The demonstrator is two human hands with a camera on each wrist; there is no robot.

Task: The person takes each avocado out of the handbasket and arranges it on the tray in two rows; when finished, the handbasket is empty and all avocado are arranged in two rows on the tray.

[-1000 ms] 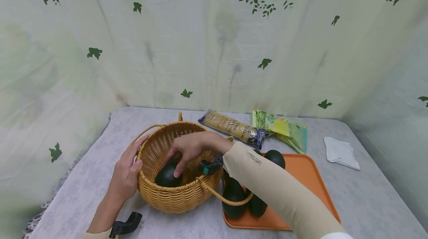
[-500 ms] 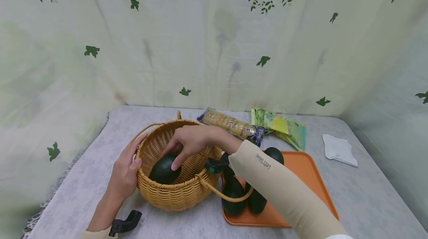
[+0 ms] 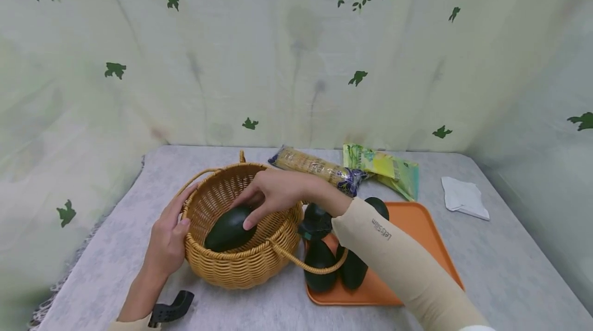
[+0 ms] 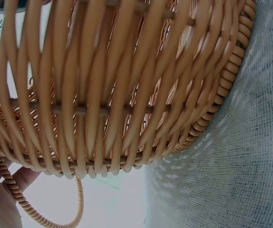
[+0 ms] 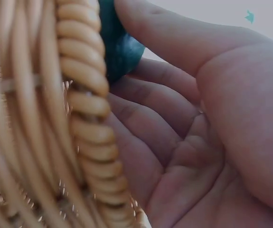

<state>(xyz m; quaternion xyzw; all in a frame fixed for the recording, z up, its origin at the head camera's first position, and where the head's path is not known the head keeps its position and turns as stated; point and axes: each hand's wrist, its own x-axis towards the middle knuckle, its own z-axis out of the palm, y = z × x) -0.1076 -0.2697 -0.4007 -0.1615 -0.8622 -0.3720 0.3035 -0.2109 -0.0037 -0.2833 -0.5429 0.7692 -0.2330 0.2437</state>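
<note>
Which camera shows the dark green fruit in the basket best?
The head view: the dark green fruit lies whole in the basket. The right wrist view shows only a sliver; the left wrist view shows none.

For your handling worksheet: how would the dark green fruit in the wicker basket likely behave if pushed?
The dark green fruit looks smooth and egg-shaped, so it would probably roll. The right hand touching it leaves no dent, suggesting firmness. The wicker basket wall would likely stop it.
</note>
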